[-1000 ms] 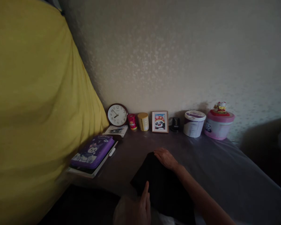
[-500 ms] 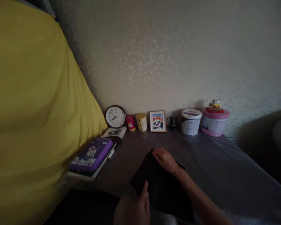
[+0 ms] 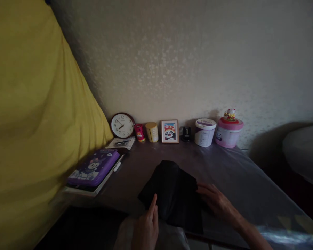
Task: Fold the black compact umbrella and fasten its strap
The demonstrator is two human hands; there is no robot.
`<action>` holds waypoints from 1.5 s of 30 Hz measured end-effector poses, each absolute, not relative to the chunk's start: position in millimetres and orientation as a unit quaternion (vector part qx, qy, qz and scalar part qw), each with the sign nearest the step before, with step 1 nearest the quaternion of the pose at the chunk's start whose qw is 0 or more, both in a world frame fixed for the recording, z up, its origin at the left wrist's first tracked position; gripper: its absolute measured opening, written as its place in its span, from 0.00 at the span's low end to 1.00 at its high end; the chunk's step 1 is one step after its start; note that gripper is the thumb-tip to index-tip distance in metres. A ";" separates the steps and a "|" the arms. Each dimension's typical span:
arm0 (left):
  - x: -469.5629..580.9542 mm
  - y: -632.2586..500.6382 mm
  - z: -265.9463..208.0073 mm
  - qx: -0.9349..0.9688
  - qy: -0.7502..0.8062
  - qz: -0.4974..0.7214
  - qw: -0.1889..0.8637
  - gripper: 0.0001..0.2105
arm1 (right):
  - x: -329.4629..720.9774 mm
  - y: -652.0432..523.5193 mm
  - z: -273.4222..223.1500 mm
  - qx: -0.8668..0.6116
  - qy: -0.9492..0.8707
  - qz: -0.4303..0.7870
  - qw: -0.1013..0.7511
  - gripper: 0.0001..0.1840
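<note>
A folded black cloth (image 3: 172,191) lies on the dark table (image 3: 237,173) in front of me. My left hand (image 3: 147,229) rests at the cloth's near left corner, its index finger stretched out onto the fabric. My right hand (image 3: 215,201) lies flat with fingers spread on the cloth's right edge. Neither hand grips anything.
Along the wall stand a round clock (image 3: 122,125), a red tin (image 3: 139,132), a yellow tin (image 3: 152,132), a framed panda picture (image 3: 170,131), a small black device (image 3: 186,133), a white tub (image 3: 205,132) and a pink tub (image 3: 229,132). A purple case (image 3: 94,167) lies left, beside a yellow curtain (image 3: 28,121).
My right hand has slid from the cloth's far corner down along its right edge toward me. The left hand stays in place. The view has shifted a little to the right.
</note>
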State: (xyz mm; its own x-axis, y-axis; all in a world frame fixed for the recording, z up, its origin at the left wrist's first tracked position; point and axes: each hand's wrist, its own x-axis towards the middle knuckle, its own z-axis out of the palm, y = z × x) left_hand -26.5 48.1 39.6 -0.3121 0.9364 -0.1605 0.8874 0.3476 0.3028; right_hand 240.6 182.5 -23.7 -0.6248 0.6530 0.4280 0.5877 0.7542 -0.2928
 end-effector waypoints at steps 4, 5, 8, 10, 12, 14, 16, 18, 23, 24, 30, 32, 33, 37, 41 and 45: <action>-27.5 48.8 38.3 0.571 0.803 0.085 0.147 0.20 | 235.2 170.9 -29.6 -0.348 -0.905 0.020 0.245 0.15; -27.2 49.1 39.0 0.572 0.803 0.079 0.149 0.20 | 233.8 169.6 -29.6 -0.350 -0.903 0.015 0.250 0.15; -27.1 49.5 39.2 0.564 0.807 0.075 0.161 0.20 | 231.0 167.8 -26.8 -0.350 -0.896 0.027 0.273 0.14; -28.4 49.4 34.2 0.564 0.804 0.101 0.161 0.20 | 229.6 167.0 -24.4 -0.341 -0.895 0.048 0.283 0.15; -30.4 49.0 27.1 0.566 0.793 0.143 0.175 0.20 | 228.4 166.1 -23.2 -0.330 -0.898 0.069 0.284 0.15; -31.6 48.6 23.2 0.562 0.790 0.159 0.188 0.20 | 227.2 165.3 -22.8 -0.328 -0.899 0.084 0.277 0.15; -31.1 48.0 26.4 0.559 0.796 0.140 0.183 0.20 | 225.5 164.7 -21.1 -0.328 -0.899 0.097 0.272 0.16; -29.2 47.4 36.4 0.561 0.804 0.104 0.168 0.20 | 222.5 164.7 -16.2 -0.327 -0.898 0.109 0.274 0.15; -24.8 45.5 64.8 0.565 0.808 0.042 0.158 0.20 | 206.0 170.1 7.4 -0.300 -0.896 0.130 0.299 0.15; -24.5 45.0 67.9 0.570 0.807 0.039 0.152 0.20 | 201.0 172.2 12.5 -0.297 -0.896 0.131 0.304 0.15; -24.8 43.2 73.7 0.565 0.809 0.028 0.159 0.20 | 161.7 186.3 34.7 -0.276 -0.899 0.105 0.323 0.14; -25.1 43.4 74.7 0.566 0.808 0.019 0.163 0.21 | 147.8 190.4 38.5 -0.263 -0.903 0.088 0.329 0.14; -25.4 43.4 75.4 0.566 0.808 0.018 0.163 0.21 | 141.3 192.5 39.7 -0.257 -0.905 0.079 0.329 0.14; -27.8 43.0 78.2 0.585 0.795 0.025 0.159 0.21 | 118.4 201.7 40.0 -0.231 -0.913 0.048 0.333 0.13; -31.7 42.6 77.8 0.604 0.779 0.029 0.167 0.22 | 97.6 211.2 34.7 -0.202 -0.920 0.032 0.333 0.12; -34.6 43.6 75.0 0.604 0.779 0.023 0.170 0.21 | 78.0 217.5 24.9 -0.193 -0.926 0.023 0.323 0.12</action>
